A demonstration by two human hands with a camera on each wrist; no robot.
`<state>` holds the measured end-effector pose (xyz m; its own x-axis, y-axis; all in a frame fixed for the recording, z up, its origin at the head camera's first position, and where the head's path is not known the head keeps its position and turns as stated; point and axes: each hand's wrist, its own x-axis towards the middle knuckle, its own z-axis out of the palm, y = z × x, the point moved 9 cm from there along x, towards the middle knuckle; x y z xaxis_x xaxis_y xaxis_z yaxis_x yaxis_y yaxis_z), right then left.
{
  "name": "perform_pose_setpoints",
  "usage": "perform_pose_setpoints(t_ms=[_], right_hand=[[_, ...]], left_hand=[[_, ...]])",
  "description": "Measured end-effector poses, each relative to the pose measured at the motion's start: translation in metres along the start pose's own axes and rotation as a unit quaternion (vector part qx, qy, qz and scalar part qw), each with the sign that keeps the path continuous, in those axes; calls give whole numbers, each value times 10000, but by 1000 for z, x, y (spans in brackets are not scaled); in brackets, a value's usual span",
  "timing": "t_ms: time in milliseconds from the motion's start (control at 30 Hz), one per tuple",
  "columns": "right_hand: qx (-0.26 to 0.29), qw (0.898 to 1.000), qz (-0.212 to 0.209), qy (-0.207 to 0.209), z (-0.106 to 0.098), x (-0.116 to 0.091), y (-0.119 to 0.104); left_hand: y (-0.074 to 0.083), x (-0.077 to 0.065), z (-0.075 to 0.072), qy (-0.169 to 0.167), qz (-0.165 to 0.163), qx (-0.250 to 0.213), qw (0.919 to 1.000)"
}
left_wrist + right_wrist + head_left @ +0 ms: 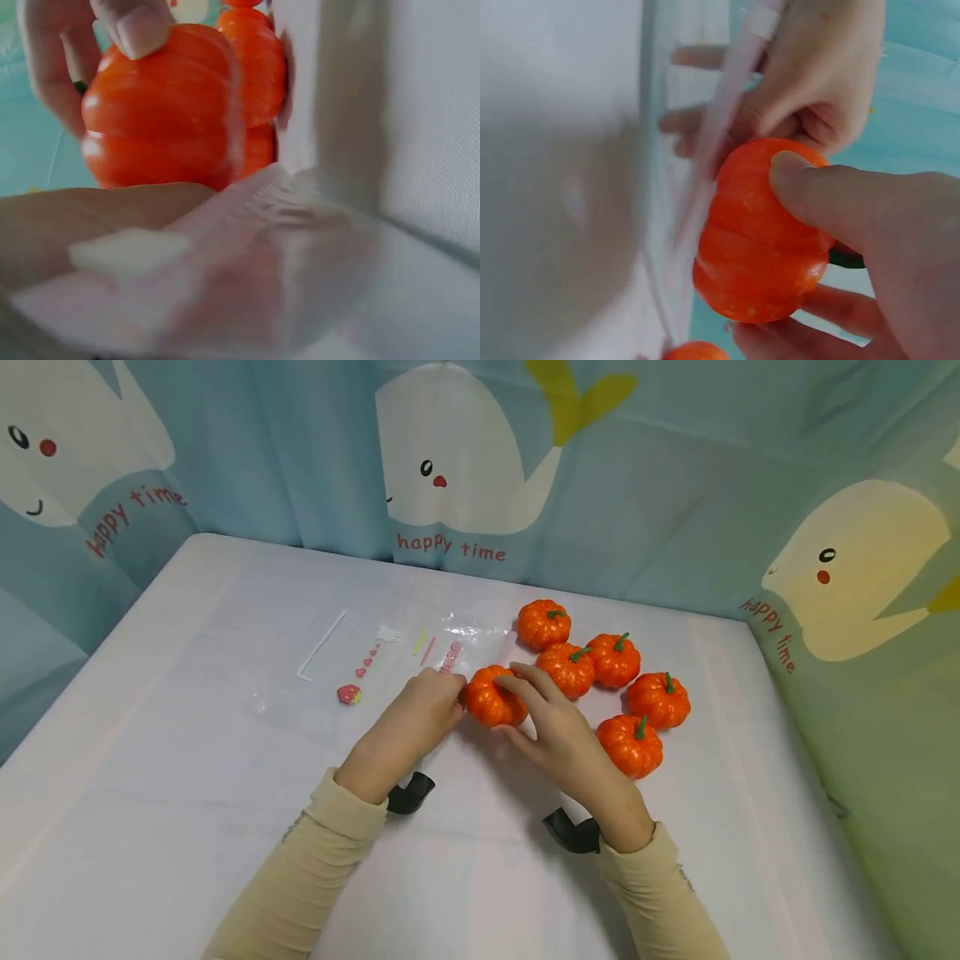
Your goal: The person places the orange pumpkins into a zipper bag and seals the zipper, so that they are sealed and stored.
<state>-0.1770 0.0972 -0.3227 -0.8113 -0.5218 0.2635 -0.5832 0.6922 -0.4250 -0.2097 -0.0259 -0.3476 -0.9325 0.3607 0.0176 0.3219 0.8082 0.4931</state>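
Right hand [562,739], centre of the frame: fingers and thumb closed round an orange pumpkin [491,697], gripped from its right side. Left hand [423,714], just left of centre: pinched on a clear plastic bag [251,277] near its pink edge strip [724,112]

Principal relation: the held pumpkin lay between the hands, in the right hand's grip and just beside the left hand's knuckles. Form squat, with no marked long axis; its green stem [846,259] pointed back towards the right palm. The pink strip ran past the stemless side, and the pumpkin appeared outside the bag; whether it touched the film could not be told

Wrists: one black curved piece by the left [412,793], another by the right [573,832]; two beige sleeves [296,868] at lower centre and lower right

Right of centre: five further orange pumpkins [630,746], grouped near the right hand, green stems showing

Left of centre: a strawberry motif [348,694] and small pink shapes [367,662]; whether printed or loose, unclear

Ground: white table [187,827]; behind it, a blue curtain [300,460] with whale figures, across the top
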Motion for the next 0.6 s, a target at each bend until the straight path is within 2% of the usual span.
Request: perform_pose_setpoints(t_ms=[167, 367, 500, 600], right_hand=[[-67, 9988, 303, -384, 12, 1, 5], [-228, 9979, 147, -586, 18, 2, 4], [-289, 9972, 23, -684, 23, 1, 3], [-453, 9974, 77, -563, 23, 1, 4]], left_hand=[[-8, 3, -2, 91, -122, -256, 9996], [-4, 4, -9, 268, -113, -296, 9991], [-2, 3, -5, 118, -406, -82, 9991], [3, 2, -4, 120, -410, 289, 9987]])
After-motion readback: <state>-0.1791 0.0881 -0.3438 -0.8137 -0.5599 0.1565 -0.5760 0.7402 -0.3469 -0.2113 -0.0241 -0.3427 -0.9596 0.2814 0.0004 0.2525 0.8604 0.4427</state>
